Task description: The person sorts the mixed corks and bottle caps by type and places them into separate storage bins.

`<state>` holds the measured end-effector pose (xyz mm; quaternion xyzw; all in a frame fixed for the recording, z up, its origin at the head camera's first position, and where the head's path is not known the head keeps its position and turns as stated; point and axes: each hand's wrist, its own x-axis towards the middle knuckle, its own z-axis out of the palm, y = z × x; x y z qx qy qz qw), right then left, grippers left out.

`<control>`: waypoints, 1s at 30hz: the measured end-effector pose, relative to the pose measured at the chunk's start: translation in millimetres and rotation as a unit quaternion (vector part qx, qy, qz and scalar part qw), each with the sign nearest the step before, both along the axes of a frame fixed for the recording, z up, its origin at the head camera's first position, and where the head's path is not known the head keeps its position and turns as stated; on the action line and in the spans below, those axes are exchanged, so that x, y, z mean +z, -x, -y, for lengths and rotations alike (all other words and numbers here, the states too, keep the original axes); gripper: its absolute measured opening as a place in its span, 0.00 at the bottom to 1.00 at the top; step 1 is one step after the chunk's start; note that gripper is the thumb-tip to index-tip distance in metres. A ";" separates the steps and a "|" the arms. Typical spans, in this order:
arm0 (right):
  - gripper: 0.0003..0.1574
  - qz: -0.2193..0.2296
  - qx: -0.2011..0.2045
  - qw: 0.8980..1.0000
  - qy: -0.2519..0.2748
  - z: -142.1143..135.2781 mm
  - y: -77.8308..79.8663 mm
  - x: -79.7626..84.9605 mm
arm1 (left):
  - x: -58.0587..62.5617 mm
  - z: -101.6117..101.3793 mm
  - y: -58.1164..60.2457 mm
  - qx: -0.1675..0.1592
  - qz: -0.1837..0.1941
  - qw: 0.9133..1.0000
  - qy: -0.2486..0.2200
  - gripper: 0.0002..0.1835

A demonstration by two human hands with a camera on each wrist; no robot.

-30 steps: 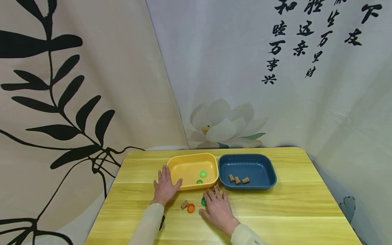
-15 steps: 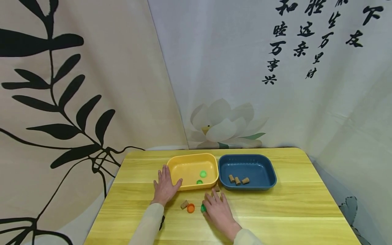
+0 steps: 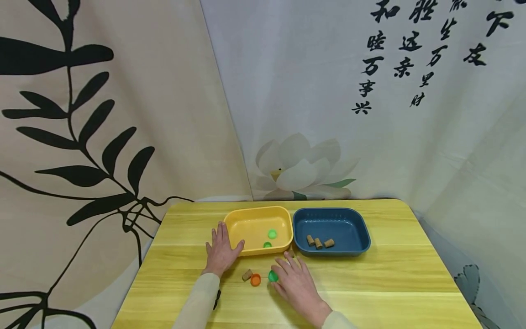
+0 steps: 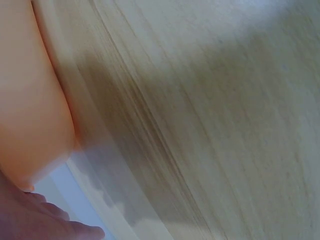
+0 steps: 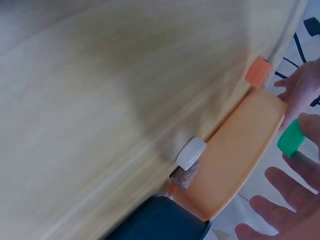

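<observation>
My left hand (image 3: 222,251) rests with spread fingers at the left front corner of the yellow tray (image 3: 258,251). My right hand (image 3: 298,288) pinches a green bottle cap (image 5: 291,138) between thumb and index finger, over the table in front of that tray; its other fingers are spread. Inside the yellow tray lie a light green cap (image 3: 272,234) and a darker green ring-shaped cap (image 3: 267,244). On the table between my hands are a cork (image 3: 247,274) and an orange cap (image 3: 255,279). A white cap (image 5: 191,153) and a second cork (image 5: 184,176) lie by the yellow tray's front side.
A blue tray (image 3: 361,249) stands right beside the yellow one, with corks (image 3: 318,243) in it. Both trays sit toward the back of the wooden table (image 3: 390,283). Behind the table hangs a printed curtain (image 3: 328,91).
My right hand has drawn back slightly from the trays toward the lower right. The green cap now shows more fully at its fingertips. My left hand has stayed at the yellow tray.
</observation>
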<state>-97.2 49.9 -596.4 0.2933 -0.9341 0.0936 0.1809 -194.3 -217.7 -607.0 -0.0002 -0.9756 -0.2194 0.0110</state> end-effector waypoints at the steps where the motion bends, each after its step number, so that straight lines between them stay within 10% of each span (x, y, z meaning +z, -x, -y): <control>1: 0.27 0.003 -0.001 1.000 0.004 -0.5 0.6 1.1 | -0.3 0.1 -0.2 0.000 0.000 1.000 0.000 0.55; 30: 0.24 0.010 -0.077 0.994 0.082 13.4 81.4 15.7 | -3.4 2.2 0.8 -0.001 -0.003 1.000 -0.001 0.55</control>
